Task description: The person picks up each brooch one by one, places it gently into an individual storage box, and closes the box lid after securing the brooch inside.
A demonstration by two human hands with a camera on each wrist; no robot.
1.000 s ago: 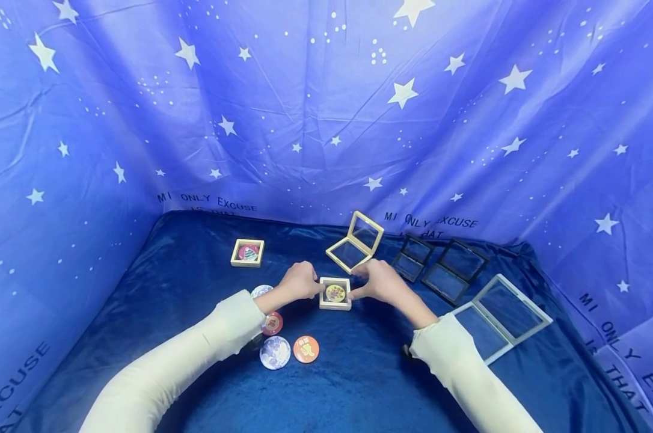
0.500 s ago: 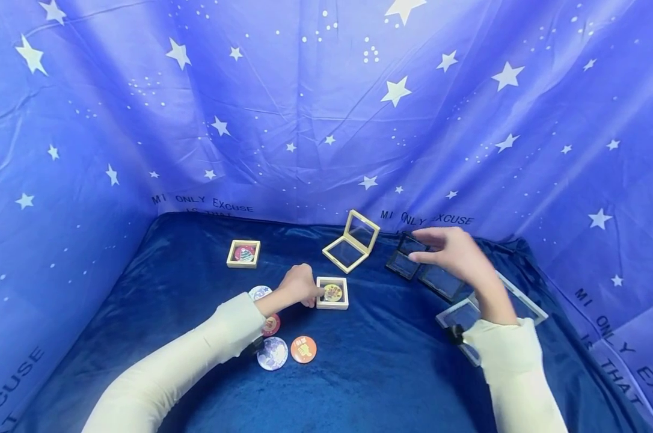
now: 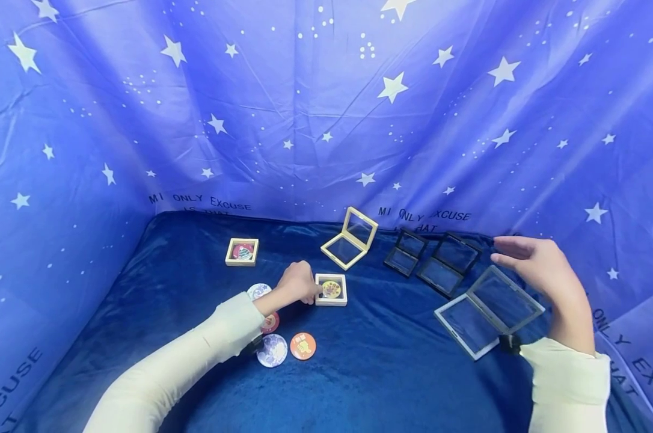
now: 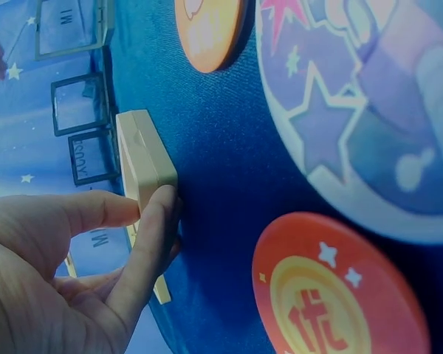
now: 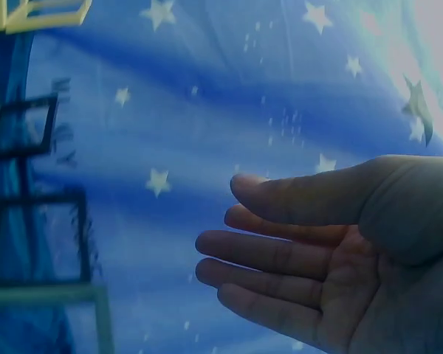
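Case [image 3: 334,302]: just below centre of the head view, lying on blue cloth [image 3: 370,385]; squarish, cream, probably plastic, clear window over a round yellow badge [image 3: 332,290].
Left hand [image 3: 298,282]: pinches the case's left side; overlapping fingers hide the exact contact.
Right hand [image 3: 548,270]: fingers extended, gripping nothing, right side of the view, near the grey frame [image 3: 487,313].
Handling: likely light, stiff, window easily marked; best held by the thick side walls.
Cloth: velvety, softly creased.

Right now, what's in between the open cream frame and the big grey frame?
The head view shows a smaller black frame and a bigger black frame there, both open.
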